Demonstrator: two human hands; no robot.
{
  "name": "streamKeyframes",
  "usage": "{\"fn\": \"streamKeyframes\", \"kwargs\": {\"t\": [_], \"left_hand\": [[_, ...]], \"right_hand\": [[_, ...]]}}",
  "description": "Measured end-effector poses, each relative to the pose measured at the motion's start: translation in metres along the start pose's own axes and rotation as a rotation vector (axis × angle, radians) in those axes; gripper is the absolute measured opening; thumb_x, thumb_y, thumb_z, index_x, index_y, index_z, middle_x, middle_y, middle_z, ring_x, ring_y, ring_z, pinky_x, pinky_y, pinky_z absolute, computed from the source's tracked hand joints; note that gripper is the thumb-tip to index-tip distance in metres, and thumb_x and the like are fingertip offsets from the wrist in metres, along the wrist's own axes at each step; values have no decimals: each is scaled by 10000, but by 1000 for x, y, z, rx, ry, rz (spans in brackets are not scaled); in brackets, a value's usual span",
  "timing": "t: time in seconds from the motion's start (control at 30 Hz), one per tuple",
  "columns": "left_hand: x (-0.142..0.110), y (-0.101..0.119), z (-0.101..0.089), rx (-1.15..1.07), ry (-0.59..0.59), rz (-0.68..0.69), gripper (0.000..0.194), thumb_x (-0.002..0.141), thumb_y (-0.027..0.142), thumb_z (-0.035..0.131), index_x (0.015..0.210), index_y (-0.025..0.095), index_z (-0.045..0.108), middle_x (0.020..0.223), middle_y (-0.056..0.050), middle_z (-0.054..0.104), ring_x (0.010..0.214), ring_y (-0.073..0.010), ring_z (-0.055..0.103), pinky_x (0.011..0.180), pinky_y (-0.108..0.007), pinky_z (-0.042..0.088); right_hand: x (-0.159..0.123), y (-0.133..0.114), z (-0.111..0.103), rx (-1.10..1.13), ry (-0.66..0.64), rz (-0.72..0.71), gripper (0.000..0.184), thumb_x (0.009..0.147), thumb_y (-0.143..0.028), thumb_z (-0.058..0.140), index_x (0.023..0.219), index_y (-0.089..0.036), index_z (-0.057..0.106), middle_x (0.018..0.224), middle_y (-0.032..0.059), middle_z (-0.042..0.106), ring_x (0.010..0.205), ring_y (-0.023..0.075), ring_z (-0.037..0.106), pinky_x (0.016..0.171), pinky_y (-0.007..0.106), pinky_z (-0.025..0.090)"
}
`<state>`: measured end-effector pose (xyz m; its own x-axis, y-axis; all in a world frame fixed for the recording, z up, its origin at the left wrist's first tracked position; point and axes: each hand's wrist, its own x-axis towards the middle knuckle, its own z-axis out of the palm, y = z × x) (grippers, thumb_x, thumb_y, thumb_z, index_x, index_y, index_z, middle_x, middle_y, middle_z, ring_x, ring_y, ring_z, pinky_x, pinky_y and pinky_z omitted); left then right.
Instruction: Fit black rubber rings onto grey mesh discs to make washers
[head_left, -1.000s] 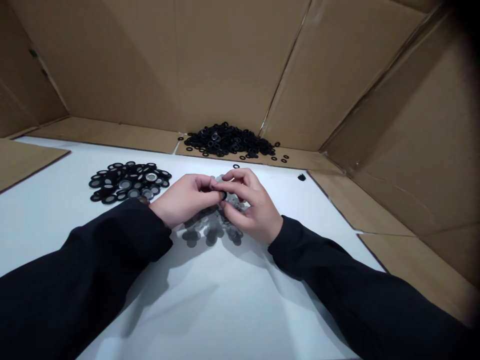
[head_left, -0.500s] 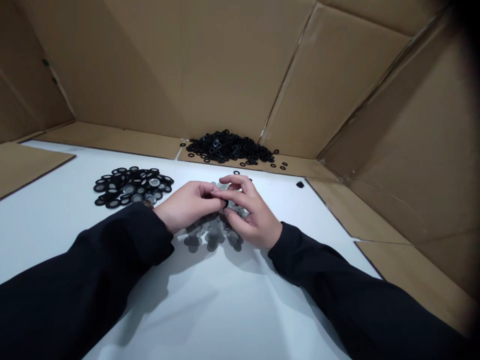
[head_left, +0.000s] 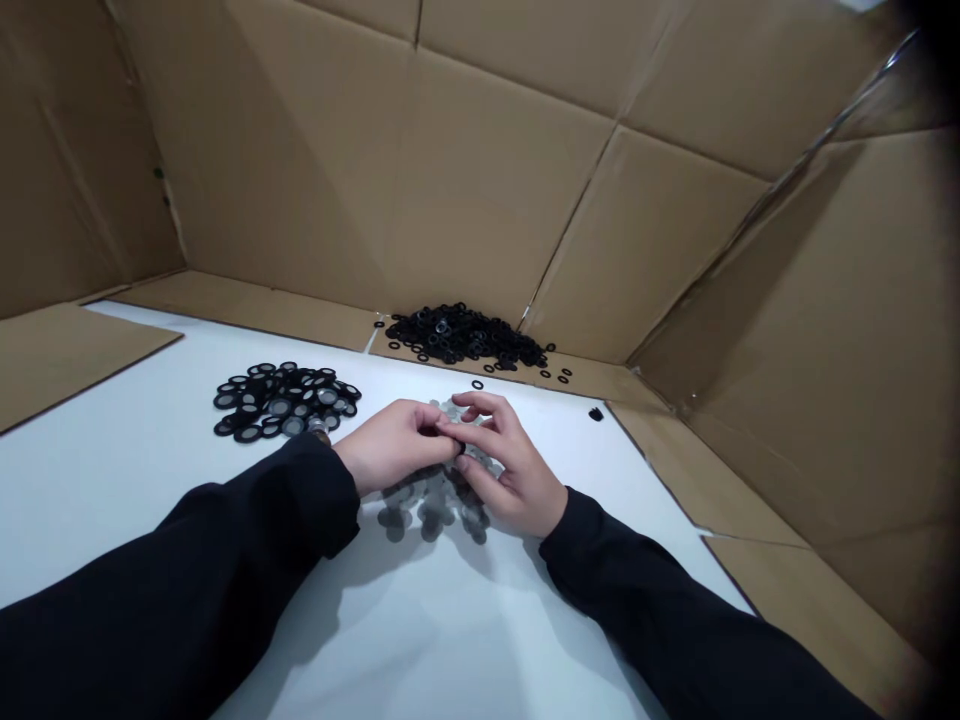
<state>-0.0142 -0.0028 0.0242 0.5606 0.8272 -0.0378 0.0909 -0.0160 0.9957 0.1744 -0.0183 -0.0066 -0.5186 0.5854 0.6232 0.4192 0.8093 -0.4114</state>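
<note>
- Black rubber ring (head_left: 460, 449): small, pinched between both hands near the middle of the white work surface (head_left: 112, 480), partly hidden by fingers.
- Left hand (head_left: 390, 445): fingers curled together, tips clamped on the ring from the left.
- Right hand (head_left: 510, 470): fingers bent, clamped on the ring from the right.
- Grey mesh discs (head_left: 435, 510): a loose heap beneath both hands.
- Black-rimmed mesh washers (head_left: 281, 402): a flat pile to the left, just beside the left wrist.
- Loose black rubber rings (head_left: 465, 335): a mound on a cardboard flap at the far edge — one lone ring (head_left: 477, 384) lies on the white surface just nearer.
- Cardboard walls (head_left: 360, 170): rising along the far and right sides.
</note>
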Motion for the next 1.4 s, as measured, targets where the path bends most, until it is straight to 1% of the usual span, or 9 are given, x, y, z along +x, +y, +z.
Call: {"fn": "streamKeyframes", "kwargs": {"t": [0.27, 0.53, 0.67, 0.77, 0.87, 0.93, 1.07, 1.27, 1.4], "left_hand": [[-2, -4, -10, 57, 47, 19, 122, 709, 261, 629, 670, 157, 578, 594, 39, 519, 542, -93, 451, 527, -222, 335], [-3, -5, -15, 61, 6, 15, 163, 706, 316, 629, 709, 158, 586, 612, 38, 526, 559, -108, 471, 551, -229, 365], [-1, -1, -27, 272, 179, 74, 180, 730, 350, 597, 757, 174, 621, 658, 8, 600, 602, -146, 537, 585, -249, 401], [0, 1, -43, 610, 364, 122, 227, 790, 341, 516, 823, 189, 682, 814, -63, 700, 761, -213, 619, 688, -290, 440], [0, 1, -60, 909, 546, 119, 300, 823, 283, 443, 961, 182, 690, 1002, -124, 715, 948, -281, 625, 817, -350, 439], [-1, 1, -69, 1053, 624, 47, 337, 812, 265, 445, 1056, 173, 659, 975, -145, 713, 909, -300, 631, 773, -368, 444], [-2, 4, -81, 1214, 653, -81, 261, 785, 251, 462, 911, 192, 682, 861, -149, 708, 780, -296, 627, 661, -361, 424], [-1, -1, -86, 1460, 619, -38, 272, 775, 206, 446, 746, 162, 712, 881, -180, 685, 876, -315, 565, 727, -402, 410], [1, -6, -83, 1533, 645, -32, 306, 824, 260, 435, 781, 153, 718, 933, -188, 648, 929, -330, 529, 774, -427, 400]], "right_hand": [[8, -7, 6, -59, 141, 78, 280, 770, -193, 680, 1010, -234, 542, 1175, 103, 504, 1128, 251, 505, 956, 477, 460], [9, -2, 0, -39, 18, -12, 413, 841, -153, 548, 1237, -265, 565, 1281, 111, 473, 1133, 235, 512, 904, 430, 487], [18, 43, -18, -226, 162, 244, 321, 885, -257, 519, 1195, -212, 589, 1122, 98, 588, 936, 195, 581, 745, 334, 503], [21, 94, -34, -414, 280, 440, 278, 891, -286, 478, 1056, -139, 645, 987, 112, 617, 834, 196, 571, 797, 356, 481], [19, 138, -42, -494, 295, 549, 315, 860, -254, 483, 1057, -81, 659, 939, 143, 617, 778, 210, 558, 837, 386, 461], [19, 156, -41, -519, 253, 588, 320, 842, -242, 502, 1063, -89, 676, 958, 143, 619, 828, 221, 569, 873, 373, 448], [28, 174, -33, -541, 190, 637, 323, 838, -247, 526, 1091, -132, 691, 1059, 135, 607, 973, 227, 563, 947, 334, 407], [41, 185, -29, -501, 183, 713, 219, 805, -244, 578, 938, -145, 721, 983, 109, 606, 935, 212, 553, 914, 314, 399], [43, 181, -33, -411, 238, 732, 164, 795, -210, 559, 846, -133, 695, 972, 118, 600, 952, 223, 533, 945, 341, 371]]}}
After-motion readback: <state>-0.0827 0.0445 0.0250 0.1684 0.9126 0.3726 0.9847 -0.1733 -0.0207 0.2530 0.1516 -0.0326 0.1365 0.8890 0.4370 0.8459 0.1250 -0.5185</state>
